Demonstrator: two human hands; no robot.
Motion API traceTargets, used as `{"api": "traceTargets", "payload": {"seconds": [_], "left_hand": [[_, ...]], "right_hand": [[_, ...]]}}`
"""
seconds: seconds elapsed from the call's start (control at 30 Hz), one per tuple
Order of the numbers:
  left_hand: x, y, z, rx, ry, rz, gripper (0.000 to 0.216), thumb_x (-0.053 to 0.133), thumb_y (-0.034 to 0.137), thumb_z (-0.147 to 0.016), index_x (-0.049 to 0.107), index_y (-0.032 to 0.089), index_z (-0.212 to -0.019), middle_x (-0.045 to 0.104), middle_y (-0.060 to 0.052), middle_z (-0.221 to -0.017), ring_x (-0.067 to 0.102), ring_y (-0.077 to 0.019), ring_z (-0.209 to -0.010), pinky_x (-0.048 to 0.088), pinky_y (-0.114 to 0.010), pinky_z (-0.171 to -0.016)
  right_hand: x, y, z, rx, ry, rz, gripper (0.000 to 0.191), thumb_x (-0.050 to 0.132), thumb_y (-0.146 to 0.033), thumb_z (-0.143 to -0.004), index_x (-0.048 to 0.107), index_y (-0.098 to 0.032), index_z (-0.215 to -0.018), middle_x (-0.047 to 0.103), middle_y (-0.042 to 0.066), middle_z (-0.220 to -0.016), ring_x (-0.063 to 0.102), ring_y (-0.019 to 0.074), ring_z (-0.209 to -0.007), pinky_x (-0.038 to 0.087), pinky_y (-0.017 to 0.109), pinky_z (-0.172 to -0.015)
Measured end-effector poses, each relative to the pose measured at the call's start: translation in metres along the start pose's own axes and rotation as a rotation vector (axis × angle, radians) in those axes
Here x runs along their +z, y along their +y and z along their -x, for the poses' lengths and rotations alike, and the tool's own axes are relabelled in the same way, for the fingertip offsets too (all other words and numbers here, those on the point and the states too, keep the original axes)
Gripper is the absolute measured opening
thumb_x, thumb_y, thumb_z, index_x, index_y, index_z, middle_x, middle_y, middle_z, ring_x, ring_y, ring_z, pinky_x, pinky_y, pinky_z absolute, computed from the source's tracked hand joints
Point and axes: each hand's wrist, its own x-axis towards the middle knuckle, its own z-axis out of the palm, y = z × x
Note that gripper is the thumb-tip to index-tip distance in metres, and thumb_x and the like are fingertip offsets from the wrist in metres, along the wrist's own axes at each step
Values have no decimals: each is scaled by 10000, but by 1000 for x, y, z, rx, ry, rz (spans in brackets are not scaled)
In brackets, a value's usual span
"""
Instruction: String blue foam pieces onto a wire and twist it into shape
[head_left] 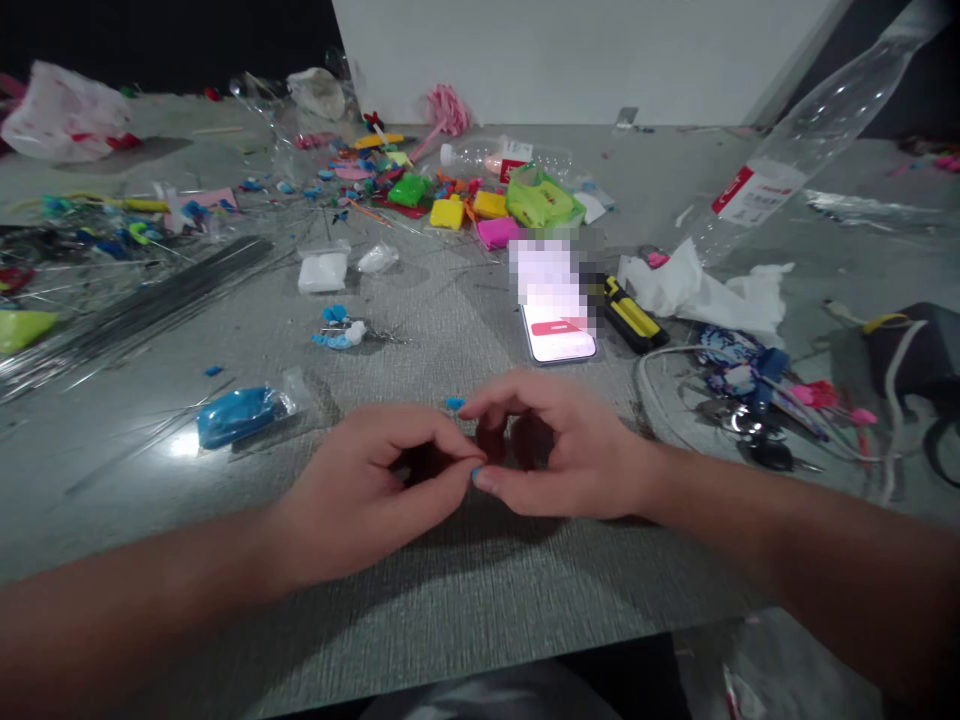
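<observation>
My left hand (pixel 382 480) is closed in a pinch, thumb and forefinger meeting at a tiny piece of blue modelling clay (pixel 476 474). From the other side, the thumb of my right hand (pixel 570 450) presses on the same bit, its other fingers curled and the forefinger arched above. Most of the piece is hidden by fingertips. Just beyond the fingers lies a small blue clay lump (pixel 454 404). Left of my left hand rests a bag of blue clay (pixel 238 416). Further back is a small blue and white clay figure (pixel 341 330) with thin wires.
A lit phone (pixel 559 310) lies beyond my right hand, beside a yellow and black tool (pixel 634 312). Cables, keys (pixel 750 425) and a charger (pixel 922 370) are at right. A large plastic bottle (pixel 810 140) leans there. Wire bundles (pixel 150 300) and clay packets (pixel 447 212) lie behind.
</observation>
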Motion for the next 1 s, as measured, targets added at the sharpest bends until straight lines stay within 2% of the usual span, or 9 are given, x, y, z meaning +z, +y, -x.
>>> {"api": "traceTargets", "payload": {"seconds": [0.13,0.27,0.33,0.4,0.6,0.73,0.87,1.0], "left_hand": [[0,-1,1,100,-1,-79,85,652,189,-898,726,196,-857,693,26,-696,594,-90,-588,431,-215,-566],[0,-3,2,106,40,-111,85,653,213,-917,713,195,-860,713,16,-738,599,-94,-606,425,-224,-566],[-1,-3,2,89,74,-119,79,642,209,-930,705,203,-884,725,17,-776,609,-98,-636,438,-224,-587],[-2,-4,2,77,91,-151,77,628,209,-938,699,212,-909,719,22,-780,604,-102,-646,436,-229,-595],[-5,-9,-3,132,44,-373,79,597,216,-935,670,192,-917,674,10,-753,578,-122,-654,417,-264,-636],[-4,-13,-6,159,-29,-421,108,560,209,-948,665,192,-966,672,-10,-790,597,-145,-707,434,-276,-669],[-7,-18,-7,184,-91,-469,155,560,207,-940,671,182,-1046,691,-59,-963,636,-187,-848,474,-314,-750],[-12,-23,-9,244,-166,-461,225,573,223,-945,669,172,-1141,667,-86,-1067,639,-206,-952,498,-336,-822]], "right_hand": [[-4,-3,-1,140,-67,-104,495,802,-254,-805,565,-159,-1229,634,26,-963,617,98,-771,521,203,-624],[-9,-4,-2,110,-176,-306,398,723,-289,-900,562,-148,-1235,642,40,-958,618,108,-813,520,213,-649],[-9,-4,-1,84,-150,-393,340,677,-311,-941,573,-142,-1216,640,45,-937,616,111,-805,503,194,-598],[-8,-3,0,83,-65,-421,273,661,-308,-955,588,-149,-1164,633,31,-885,606,101,-744,471,170,-528],[-2,-6,-1,89,162,-296,69,606,-233,-975,597,-165,-962,588,-33,-727,562,58,-594,449,157,-504],[-2,-4,-2,81,151,-132,88,589,-247,-990,605,-168,-955,583,-34,-730,563,58,-587,460,167,-512],[-3,-2,-3,14,160,-38,97,646,-246,-959,638,-166,-1014,621,-25,-767,590,64,-617,500,185,-559],[-4,-5,-3,-16,200,7,136,671,-227,-929,634,-161,-1042,605,-22,-789,577,61,-621,489,178,-545]]}}
